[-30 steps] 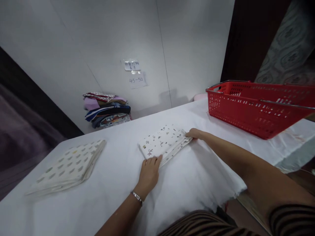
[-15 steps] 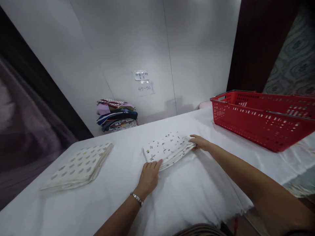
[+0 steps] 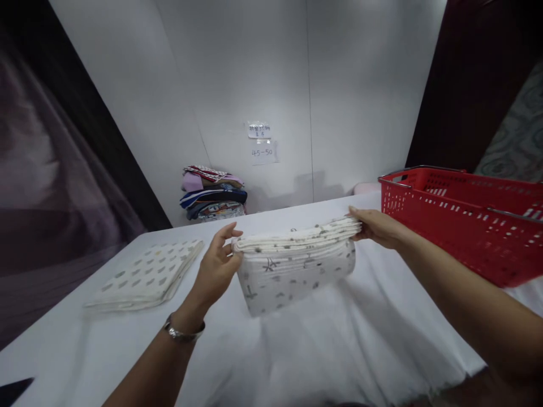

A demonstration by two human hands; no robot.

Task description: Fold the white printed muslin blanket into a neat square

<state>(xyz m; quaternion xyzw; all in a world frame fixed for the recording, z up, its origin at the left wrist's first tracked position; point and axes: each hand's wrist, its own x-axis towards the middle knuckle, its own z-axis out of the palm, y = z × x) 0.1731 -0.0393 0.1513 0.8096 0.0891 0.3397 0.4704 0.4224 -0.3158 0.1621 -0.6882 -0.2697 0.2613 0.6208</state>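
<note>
A folded white cloth with small grey plant prints (image 3: 297,271) is stretched between my two hands, its layered edge on top and one panel hanging down toward me. My left hand (image 3: 218,263), with a metal bracelet at the wrist, pinches the left end of that edge. At the right end, my right hand (image 3: 373,226) grips the stacked layers between thumb and fingers. To the left, another folded white cloth with grey cloud-like shapes (image 3: 150,274) lies flat on the white-covered table (image 3: 275,362).
A red plastic basket (image 3: 458,232) with metal handles stands on the right of the table. Against the back wall is a stack of folded fabrics (image 3: 214,195), below a paper sign reading 45-50 (image 3: 263,152). A dark object (image 3: 14,390) shows at the lower left.
Both hands have lifted the plant-print cloth off the table and tilted it, so its layered edge is now up and a panel hangs. The cloud-print cloth stays put.
</note>
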